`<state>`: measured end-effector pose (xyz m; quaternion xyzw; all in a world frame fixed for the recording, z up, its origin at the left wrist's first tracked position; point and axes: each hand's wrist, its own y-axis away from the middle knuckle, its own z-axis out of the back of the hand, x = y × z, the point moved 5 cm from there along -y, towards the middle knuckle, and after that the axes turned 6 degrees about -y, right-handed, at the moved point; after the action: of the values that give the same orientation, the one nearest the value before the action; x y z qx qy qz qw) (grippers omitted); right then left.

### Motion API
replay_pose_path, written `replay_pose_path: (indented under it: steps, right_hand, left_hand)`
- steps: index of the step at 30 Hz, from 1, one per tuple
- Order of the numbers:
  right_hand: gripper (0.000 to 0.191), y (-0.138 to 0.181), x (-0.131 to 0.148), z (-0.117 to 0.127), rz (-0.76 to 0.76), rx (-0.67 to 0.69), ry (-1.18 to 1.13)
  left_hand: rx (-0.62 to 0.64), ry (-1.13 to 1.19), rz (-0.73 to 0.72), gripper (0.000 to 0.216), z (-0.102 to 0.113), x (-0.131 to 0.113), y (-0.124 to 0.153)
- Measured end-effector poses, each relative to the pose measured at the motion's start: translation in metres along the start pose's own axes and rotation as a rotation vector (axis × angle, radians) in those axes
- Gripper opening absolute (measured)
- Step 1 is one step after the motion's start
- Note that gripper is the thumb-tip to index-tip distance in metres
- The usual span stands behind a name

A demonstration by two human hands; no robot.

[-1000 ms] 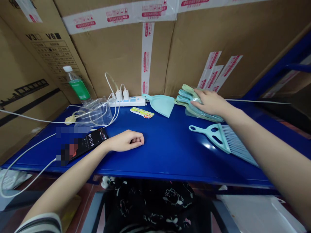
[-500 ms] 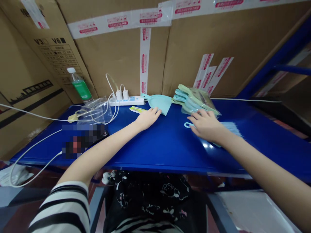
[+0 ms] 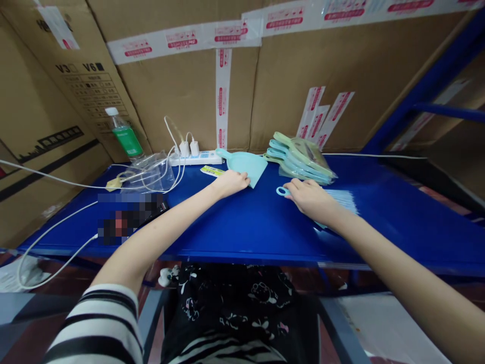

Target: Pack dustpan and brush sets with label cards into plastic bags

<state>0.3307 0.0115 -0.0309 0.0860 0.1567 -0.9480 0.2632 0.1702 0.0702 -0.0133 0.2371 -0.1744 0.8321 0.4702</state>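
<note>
My left hand (image 3: 230,182) reaches across the blue shelf (image 3: 246,227) and its fingers close on the near edge of a small light-blue dustpan (image 3: 246,163). My right hand (image 3: 308,196) lies on a small teal hand brush (image 3: 333,198), covering its handle; the round handle loop and the pale bristles stick out on either side. Behind the brush lies a stack of bagged dustpan sets (image 3: 299,156) in green and blue.
A white power strip (image 3: 191,159) with chargers and cables runs along the back. A water bottle (image 3: 124,134), a clear plastic bag (image 3: 147,174), a yellow label (image 3: 212,171) and a phone (image 3: 129,217) lie at the left. Cardboard boxes (image 3: 265,91) wall the back.
My left hand left its resting spot near the phone and reached the dustpan. My right hand came off the bagged stack and settled on the hand brush, which slid left.
</note>
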Motion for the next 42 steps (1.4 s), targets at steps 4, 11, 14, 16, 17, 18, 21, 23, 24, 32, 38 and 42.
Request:
replay_pose_path:
  steps: [4,11,14,16,17,18,21,23,24,32,38,42]
  right_hand:
    - [0.044,-0.01,0.011,0.009,0.003,-0.088,-0.036]
    - [0.034,-0.048,0.039,0.022,0.003,-0.178,-0.258]
    - [0.032,-0.065,0.053,0.023,0.02,-0.111,-0.327]
    - [0.033,-0.073,0.063,0.024,0.039,-0.082,-0.347]
    - [0.033,-0.077,0.067,0.025,0.051,-0.076,-0.349]
    - [0.033,-0.08,0.071,0.024,0.063,-0.073,-0.349]
    - [0.031,-0.089,0.083,0.021,0.101,-0.061,-0.353]
    - [0.028,-0.094,0.089,0.017,0.122,-0.057,-0.355]
    - [0.028,-0.097,0.092,0.015,0.126,-0.059,-0.355]
    - [0.025,-0.12,0.107,0.008,0.106,-0.097,-0.375]
    - [0.033,-0.119,0.103,0.011,0.119,-0.101,-0.424]
    - [0.047,-0.098,0.08,0.008,0.214,-0.064,-0.534]
  left_hand:
    - [-0.014,-0.03,-0.061,0.026,0.008,-0.013,0.036]
    - [-0.083,-0.032,-0.158,0.023,0.016,-0.047,0.075]
    - [-0.249,-0.005,-0.211,0.025,0.023,-0.061,0.081]
    - [-0.402,0.029,-0.247,0.026,0.029,-0.064,0.086]
    - [-0.47,0.053,-0.266,0.027,0.032,-0.062,0.088]
    - [-0.529,0.082,-0.28,0.027,0.034,-0.059,0.091]
    - [-0.632,0.197,-0.197,0.032,0.037,-0.029,0.097]
    - [-0.6,0.3,0.006,0.035,0.031,0.003,0.099]
    - [-0.566,0.372,0.126,0.033,0.025,0.02,0.1]
    - [-0.194,0.951,0.725,0.028,-0.042,0.064,0.107]
    - [-0.076,1.135,0.702,0.026,-0.053,0.053,0.102]
    - [-0.07,1.23,0.712,0.021,-0.056,0.056,0.103]
